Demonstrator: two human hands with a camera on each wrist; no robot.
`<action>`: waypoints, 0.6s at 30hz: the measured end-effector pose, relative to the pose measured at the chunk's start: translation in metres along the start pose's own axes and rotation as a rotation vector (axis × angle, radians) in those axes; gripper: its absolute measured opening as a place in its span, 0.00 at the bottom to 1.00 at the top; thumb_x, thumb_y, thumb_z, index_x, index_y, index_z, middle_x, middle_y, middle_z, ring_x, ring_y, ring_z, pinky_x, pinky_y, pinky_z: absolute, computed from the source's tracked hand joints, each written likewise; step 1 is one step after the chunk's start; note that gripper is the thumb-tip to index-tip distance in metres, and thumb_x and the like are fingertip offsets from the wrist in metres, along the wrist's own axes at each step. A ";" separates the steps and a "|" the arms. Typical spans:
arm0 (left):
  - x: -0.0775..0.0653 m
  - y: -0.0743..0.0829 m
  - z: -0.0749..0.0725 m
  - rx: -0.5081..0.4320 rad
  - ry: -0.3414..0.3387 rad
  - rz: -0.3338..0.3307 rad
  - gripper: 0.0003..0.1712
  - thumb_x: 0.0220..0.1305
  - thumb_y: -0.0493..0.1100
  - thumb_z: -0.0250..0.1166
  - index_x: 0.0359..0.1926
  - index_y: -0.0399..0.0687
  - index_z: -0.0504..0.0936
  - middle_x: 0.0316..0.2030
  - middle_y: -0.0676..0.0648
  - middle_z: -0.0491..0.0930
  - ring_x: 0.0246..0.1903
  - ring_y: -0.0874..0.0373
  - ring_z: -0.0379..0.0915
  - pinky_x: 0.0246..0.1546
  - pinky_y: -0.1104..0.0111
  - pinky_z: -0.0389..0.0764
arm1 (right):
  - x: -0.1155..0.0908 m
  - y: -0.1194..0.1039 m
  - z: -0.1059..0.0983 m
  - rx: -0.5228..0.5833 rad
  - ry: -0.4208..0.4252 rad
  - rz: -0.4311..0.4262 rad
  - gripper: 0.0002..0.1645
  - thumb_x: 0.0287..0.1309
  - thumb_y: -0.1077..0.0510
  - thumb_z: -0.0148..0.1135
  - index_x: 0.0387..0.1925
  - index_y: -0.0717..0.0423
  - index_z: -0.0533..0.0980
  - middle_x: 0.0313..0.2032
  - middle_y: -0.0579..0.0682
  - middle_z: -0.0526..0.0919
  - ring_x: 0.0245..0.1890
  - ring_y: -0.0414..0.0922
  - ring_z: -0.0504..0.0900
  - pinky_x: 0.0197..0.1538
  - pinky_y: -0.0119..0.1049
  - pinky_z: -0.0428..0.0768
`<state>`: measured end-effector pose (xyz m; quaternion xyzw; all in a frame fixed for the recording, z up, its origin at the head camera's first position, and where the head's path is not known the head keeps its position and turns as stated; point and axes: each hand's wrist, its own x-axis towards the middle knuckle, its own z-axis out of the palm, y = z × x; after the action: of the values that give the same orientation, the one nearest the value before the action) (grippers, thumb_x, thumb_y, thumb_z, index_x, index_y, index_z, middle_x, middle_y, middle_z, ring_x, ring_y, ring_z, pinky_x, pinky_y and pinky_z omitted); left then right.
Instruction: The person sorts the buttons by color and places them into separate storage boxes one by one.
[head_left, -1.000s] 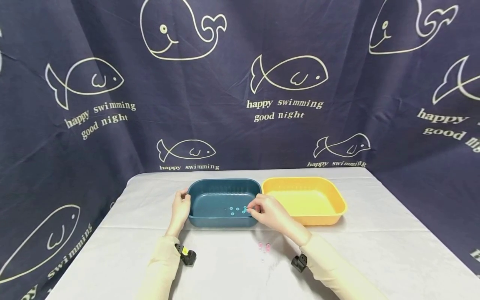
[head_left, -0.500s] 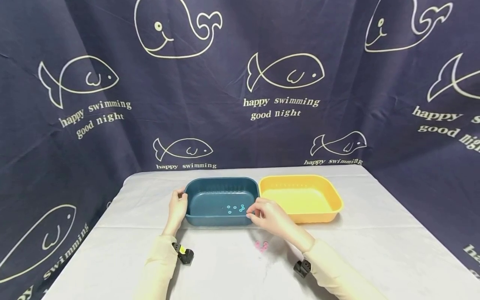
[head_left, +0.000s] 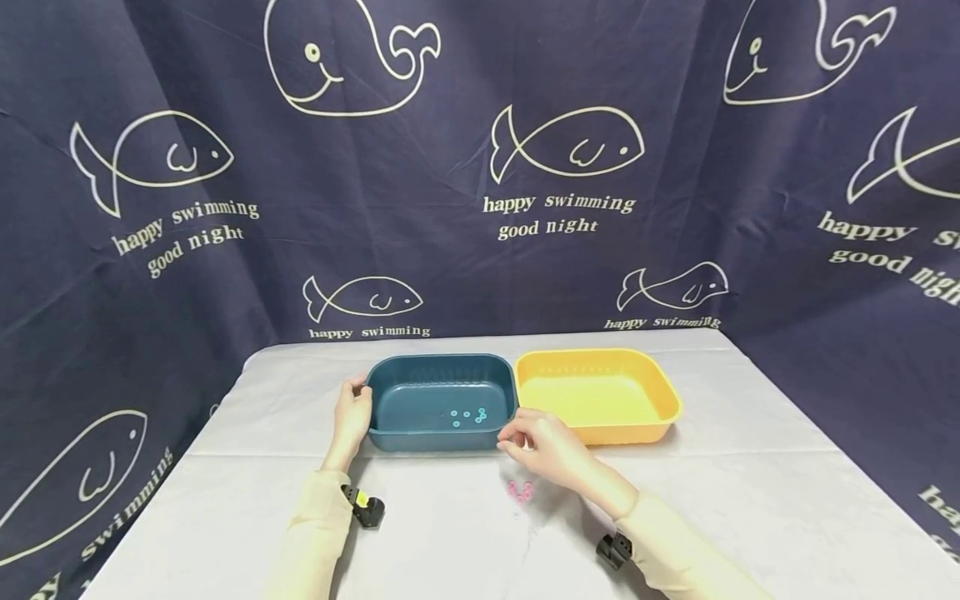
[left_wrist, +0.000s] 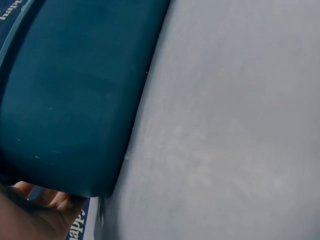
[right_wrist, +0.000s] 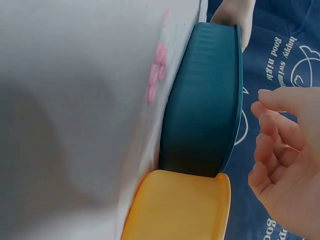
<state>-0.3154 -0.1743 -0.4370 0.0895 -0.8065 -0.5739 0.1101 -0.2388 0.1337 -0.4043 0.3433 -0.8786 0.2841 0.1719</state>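
Observation:
My left hand point(head_left: 350, 414) rests against the outer left end of a dark teal plastic basin point(head_left: 435, 442); in the left wrist view its fingers point(left_wrist: 62, 201) lie along that end wall. Several small light-blue ring-shaped pieces point(head_left: 467, 414) lie on the basin floor, toward the right front. My right hand point(head_left: 553, 454) hovers by the basin's front right corner. Its thumb and index fingertips are close together and the other fingers bend loosely; nothing shows between them in the right wrist view. Several small pink rounded pieces point(right_wrist: 157, 70) lie on the table in front of the basin.
A yellow basin point(head_left: 622, 435) stands against the right end of the teal one, its floor bare. Both sit on a table covered with white cloth point(head_left: 442, 533). A dark blue curtain point(head_left: 465, 275) with white fish drawings hangs behind and at both sides.
My right hand has drawn back from inside the teal basin, over its front rim toward me. The left hand stays at the basin's left end. The whole head view has shifted slightly.

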 end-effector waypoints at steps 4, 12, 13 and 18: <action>0.000 0.000 -0.001 0.001 -0.004 0.004 0.24 0.70 0.39 0.41 0.63 0.34 0.61 0.58 0.33 0.66 0.58 0.40 0.64 0.61 0.50 0.63 | -0.004 -0.001 -0.001 -0.013 -0.015 0.023 0.03 0.50 0.59 0.67 0.29 0.54 0.82 0.21 0.42 0.72 0.22 0.37 0.70 0.27 0.22 0.68; 0.000 -0.002 -0.001 -0.004 -0.010 0.006 0.24 0.70 0.39 0.41 0.64 0.33 0.60 0.58 0.33 0.65 0.59 0.40 0.63 0.61 0.50 0.63 | -0.014 0.000 -0.001 -0.019 -0.033 0.044 0.04 0.51 0.58 0.67 0.29 0.55 0.82 0.20 0.41 0.71 0.23 0.32 0.65 0.27 0.23 0.67; 0.000 -0.002 -0.001 -0.004 -0.011 0.006 0.24 0.70 0.39 0.41 0.64 0.32 0.60 0.58 0.33 0.65 0.59 0.40 0.63 0.61 0.50 0.62 | -0.015 0.001 -0.001 -0.024 -0.036 0.048 0.05 0.51 0.57 0.67 0.29 0.55 0.82 0.20 0.41 0.71 0.22 0.32 0.65 0.27 0.23 0.67; 0.000 -0.001 -0.001 -0.004 -0.012 0.006 0.24 0.70 0.39 0.41 0.63 0.33 0.60 0.58 0.33 0.65 0.58 0.40 0.63 0.61 0.50 0.63 | -0.019 0.003 -0.002 -0.030 -0.042 0.049 0.03 0.51 0.58 0.67 0.29 0.53 0.82 0.20 0.42 0.72 0.22 0.33 0.66 0.26 0.23 0.66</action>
<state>-0.3157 -0.1755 -0.4379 0.0835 -0.8064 -0.5756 0.1070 -0.2273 0.1467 -0.4139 0.3250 -0.8943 0.2676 0.1516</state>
